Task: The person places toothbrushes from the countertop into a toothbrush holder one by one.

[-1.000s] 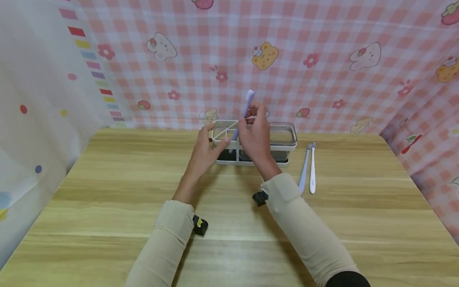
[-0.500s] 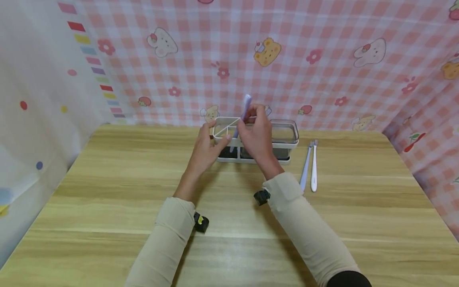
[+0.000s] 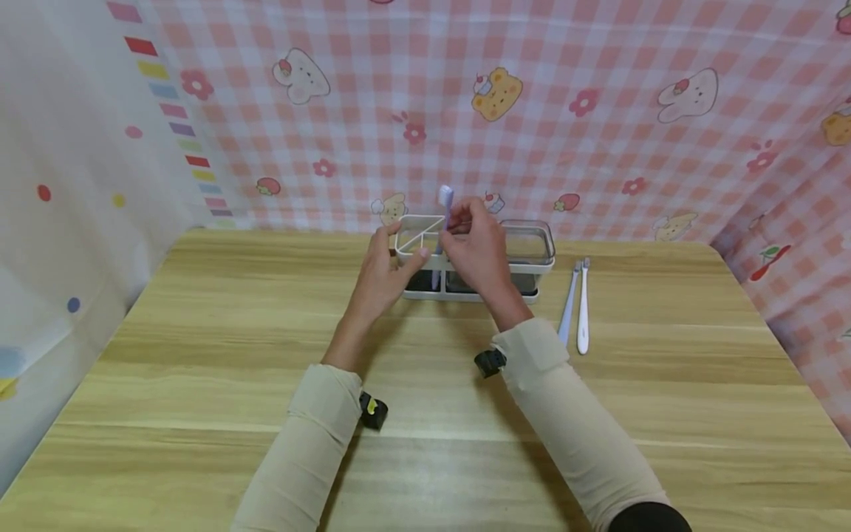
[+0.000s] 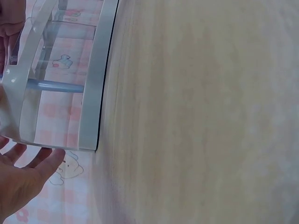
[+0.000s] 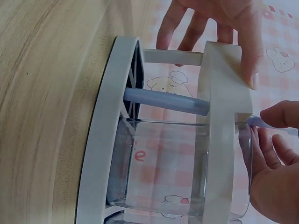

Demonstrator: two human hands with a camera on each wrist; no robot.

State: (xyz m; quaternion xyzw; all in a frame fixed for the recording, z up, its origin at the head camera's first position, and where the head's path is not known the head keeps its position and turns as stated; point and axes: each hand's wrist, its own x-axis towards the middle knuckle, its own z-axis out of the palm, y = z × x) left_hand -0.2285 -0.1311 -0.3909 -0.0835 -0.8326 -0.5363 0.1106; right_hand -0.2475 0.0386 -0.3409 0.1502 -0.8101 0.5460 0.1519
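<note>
A white toothbrush holder [image 5: 220,154] with a divided top frame and a dark-lined base stands upright on the table. My left hand [image 3: 382,277] grips its left end, thumb on the front rim and fingers round the side. My right hand [image 3: 482,247] pinches a light purple toothbrush [image 3: 446,196] below its head, bristles up. The toothbrush passes nearly upright through a slot of the top frame. In the right wrist view its handle [image 5: 166,101] reaches down to the base. A clear cup [image 5: 159,168] sits in the frame beside it, partly behind my right hand in the head view.
Right of the holder, a blue toothbrush [image 3: 568,310] and a white toothbrush [image 3: 583,314] lie side by side on the wooden table [image 3: 425,458]. A pink checked curtain [image 3: 372,89] hangs directly behind the holder.
The purple toothbrush has gone lower into the holder and stands more upright, its head shifted left and down and turned. My left hand keeps its grip on the holder.
</note>
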